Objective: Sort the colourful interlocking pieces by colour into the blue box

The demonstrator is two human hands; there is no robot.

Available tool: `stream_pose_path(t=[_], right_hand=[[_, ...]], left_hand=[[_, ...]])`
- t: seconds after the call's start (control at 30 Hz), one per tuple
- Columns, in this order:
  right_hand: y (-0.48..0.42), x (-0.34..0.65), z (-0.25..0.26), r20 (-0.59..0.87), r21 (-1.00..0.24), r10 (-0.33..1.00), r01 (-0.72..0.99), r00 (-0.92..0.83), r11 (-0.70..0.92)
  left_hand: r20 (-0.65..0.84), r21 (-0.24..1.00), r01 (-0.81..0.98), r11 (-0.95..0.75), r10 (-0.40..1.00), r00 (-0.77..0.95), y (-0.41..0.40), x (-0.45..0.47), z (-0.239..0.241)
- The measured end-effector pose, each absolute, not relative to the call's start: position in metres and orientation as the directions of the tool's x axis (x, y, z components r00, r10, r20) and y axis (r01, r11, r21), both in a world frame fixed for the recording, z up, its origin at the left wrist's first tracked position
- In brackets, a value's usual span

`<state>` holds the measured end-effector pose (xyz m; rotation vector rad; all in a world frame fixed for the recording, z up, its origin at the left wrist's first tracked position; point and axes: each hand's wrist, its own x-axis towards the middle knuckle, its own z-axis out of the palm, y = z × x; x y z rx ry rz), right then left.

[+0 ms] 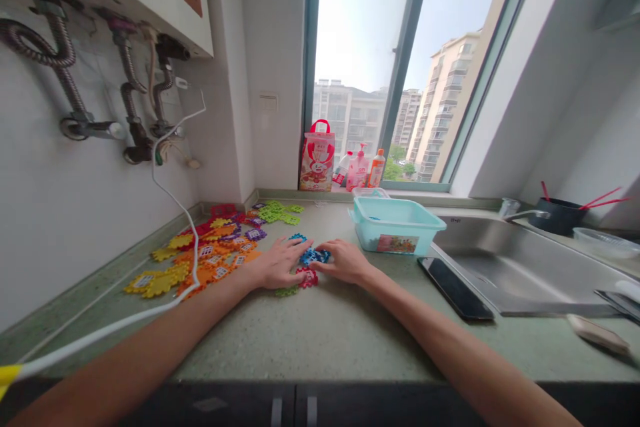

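Observation:
On the countertop, my left hand (pixel 283 262) lies palm down with its fingers stretched out over the edge of some gear-shaped toy pieces. Opposite it, my right hand (pixel 344 260) has its thumb and fingers curled against the blue gear pieces (pixel 314 256). Another blue gear piece (pixel 298 238) sits just beyond my left fingertips. Below the fingers are a red gear piece (pixel 308 277) and a green gear piece (pixel 287 291), partly covered by my left hand. The undersides of both hands are hidden.
Orange gear pieces (pixel 220 255), yellow ones (pixel 157 280) and green ones (pixel 274 211) spread to the left. A white cable (pixel 186 210) crosses them. Right of my hands are a turquoise bin (pixel 400 213), a phone (pixel 455 288) and a sink (pixel 505 267).

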<state>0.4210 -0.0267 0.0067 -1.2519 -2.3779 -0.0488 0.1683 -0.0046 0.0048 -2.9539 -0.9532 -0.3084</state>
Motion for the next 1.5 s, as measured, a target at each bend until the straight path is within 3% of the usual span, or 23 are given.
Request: stream_pose_path(t=[0.4,0.53,0.7,0.9,1.07,1.5], right_hand=[[-0.013,0.435,0.009,0.364,-0.216,0.846,0.848,-0.39,0.484],[-0.013,0.442,0.014,0.415,-0.22,0.837,0.854,-0.356,0.472],[-0.013,0.447,0.014,0.356,-0.14,0.841,0.866,-0.408,0.48],[-0.012,0.451,0.011,0.319,-0.224,0.822,0.805,-0.472,0.549],[-0.012,0.449,0.009,0.304,-0.171,0.82,0.819,-0.486,0.548],[-0.015,0.449,0.012,0.339,-0.152,0.764,0.769,-0.549,0.621]], left_hand=[[0.151,0.034,0.616,-0.787,0.613,0.775,-0.005,0.156,0.013],[0.174,0.035,0.598,-0.8,0.594,0.785,-0.001,0.151,0.011],[0.167,0.043,0.599,-0.8,0.597,0.785,0.0,0.15,0.01],[0.159,-0.003,0.606,-0.796,0.598,0.786,0.004,0.142,0.017],[0.279,-0.045,0.725,-0.688,0.688,0.67,0.018,0.126,0.023],[0.318,0.054,0.718,-0.694,0.694,0.646,0.041,0.13,0.007]])
